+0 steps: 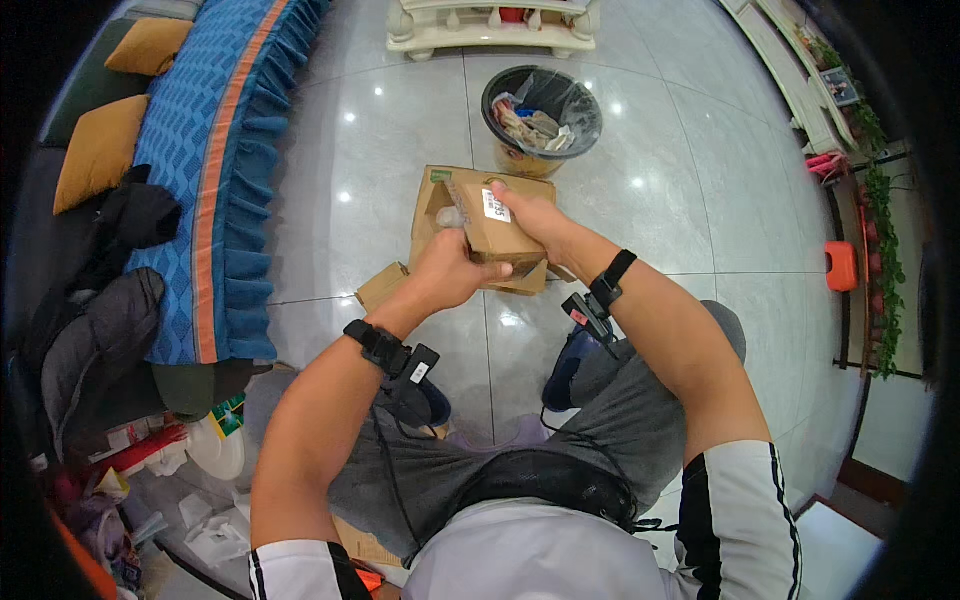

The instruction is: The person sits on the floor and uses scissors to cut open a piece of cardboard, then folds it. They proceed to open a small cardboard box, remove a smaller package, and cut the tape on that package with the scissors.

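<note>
A small cardboard box [504, 225] with a white printed label is between my two hands, above a larger open cardboard box [431, 191] on the tiled floor. My left hand [450, 270] grips its lower left side, thumb along the near edge, with the other fingers hidden. My right hand [529, 217] holds its right side, the thumb on top near the label. Clear plastic or tape shows along the small box's left edge, with a whitish rounded item [449, 217] beside my left fingers. Each wrist wears a black strap with a small device.
A lined bin [542, 154] with rubbish stands just beyond the boxes. To the left is a sofa with a blue cover [232, 150] and yellow cushions. White furniture [491, 34] stands at the far side. Plastic packaging [217, 536] and other items lie at the lower left.
</note>
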A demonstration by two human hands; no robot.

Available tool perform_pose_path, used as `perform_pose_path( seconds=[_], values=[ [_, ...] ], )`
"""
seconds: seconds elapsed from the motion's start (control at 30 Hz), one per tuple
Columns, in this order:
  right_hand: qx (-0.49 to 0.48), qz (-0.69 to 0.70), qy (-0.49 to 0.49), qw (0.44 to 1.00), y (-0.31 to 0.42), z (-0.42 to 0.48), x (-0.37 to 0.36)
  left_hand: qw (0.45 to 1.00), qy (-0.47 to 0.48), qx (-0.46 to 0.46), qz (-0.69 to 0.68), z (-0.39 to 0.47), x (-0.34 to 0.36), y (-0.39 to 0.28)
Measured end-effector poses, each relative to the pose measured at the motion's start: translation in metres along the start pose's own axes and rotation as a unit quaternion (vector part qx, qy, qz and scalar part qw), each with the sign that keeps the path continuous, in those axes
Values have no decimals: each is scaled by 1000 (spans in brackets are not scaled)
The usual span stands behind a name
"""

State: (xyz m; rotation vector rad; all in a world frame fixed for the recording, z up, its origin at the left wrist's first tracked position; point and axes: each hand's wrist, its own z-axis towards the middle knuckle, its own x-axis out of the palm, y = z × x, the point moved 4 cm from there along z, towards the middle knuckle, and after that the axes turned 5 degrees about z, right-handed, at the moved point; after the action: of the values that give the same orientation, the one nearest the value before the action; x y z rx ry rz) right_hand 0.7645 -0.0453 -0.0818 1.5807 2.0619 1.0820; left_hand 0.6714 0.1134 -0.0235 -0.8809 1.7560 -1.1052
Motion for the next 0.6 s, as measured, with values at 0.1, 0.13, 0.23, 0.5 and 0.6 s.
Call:
perform_pose_path(
  seconds=[0.1,0.13,0.23,0.5,0.6],
  values=[
    [4,62,28,998,-2,15,-9,997,-74,-24,25,10,-5,-15],
    [-5,54,17,998,7,9,-6,994,-86,-22,68,13,-10,-16],
    [-15,40,32,999,36,4,0,990,-89,-40,104,21,-17,-23],
    [-40,55,102,993,96,-3,-5,962,-103,236,96,5,-39,-57],
    [-28,61,49,997,93,19,-3,956,-210,187,80,10,-70,-51]
  ],
)
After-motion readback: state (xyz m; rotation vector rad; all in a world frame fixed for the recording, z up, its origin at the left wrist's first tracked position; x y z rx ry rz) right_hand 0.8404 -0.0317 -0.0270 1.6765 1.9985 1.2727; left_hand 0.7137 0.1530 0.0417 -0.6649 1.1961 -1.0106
